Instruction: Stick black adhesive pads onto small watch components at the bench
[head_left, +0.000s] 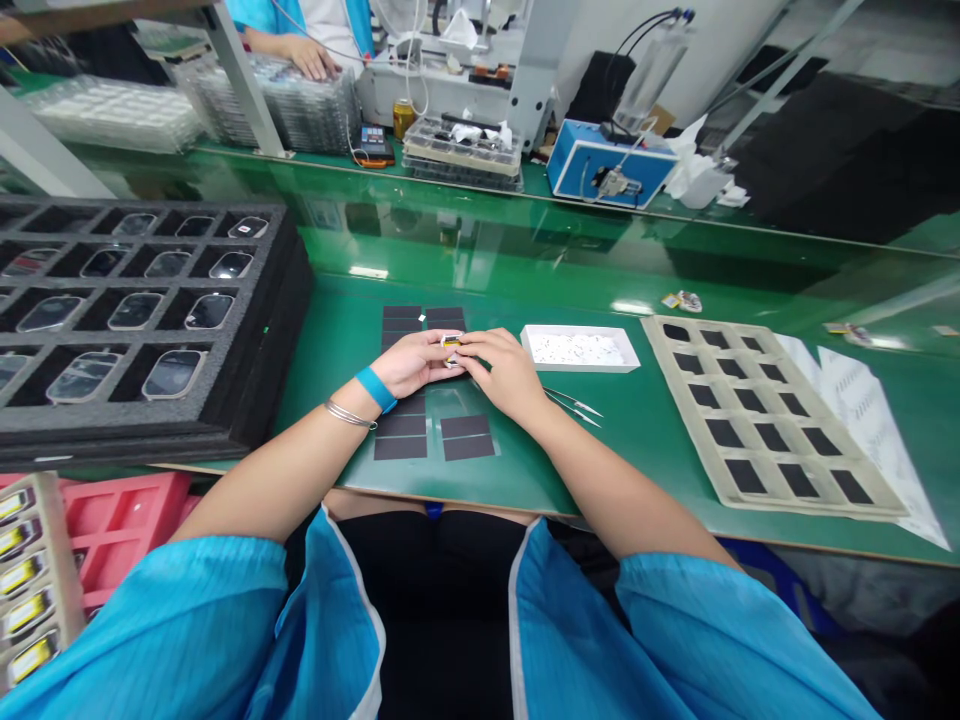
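Over the green table, my left hand [411,364] and my right hand [504,366] meet, fingers closed around a small yellow-and-black part [450,341] that resembles a battery. My fingers cover much of it. Tweezers [576,405] stick out to the right from beneath my right hand; whether that hand grips them or they lie on the table, I cannot tell. Under and around my hands are black rectangular adhesive-like sheets [401,437], some partly hidden by my left hand. Just right of my right hand sits a white box [581,366] with small white pieces inside.
A beige tray [712,470] with black rectangles lies right, over white paper [881,410]. Stacked dark foam trays [292,290] of framed glass-like parts stand left. Lower left are a beige tray [64,560] of yellow-and-black parts and a red tray [124,510]. A co-worker's hand [311,55] shows behind.
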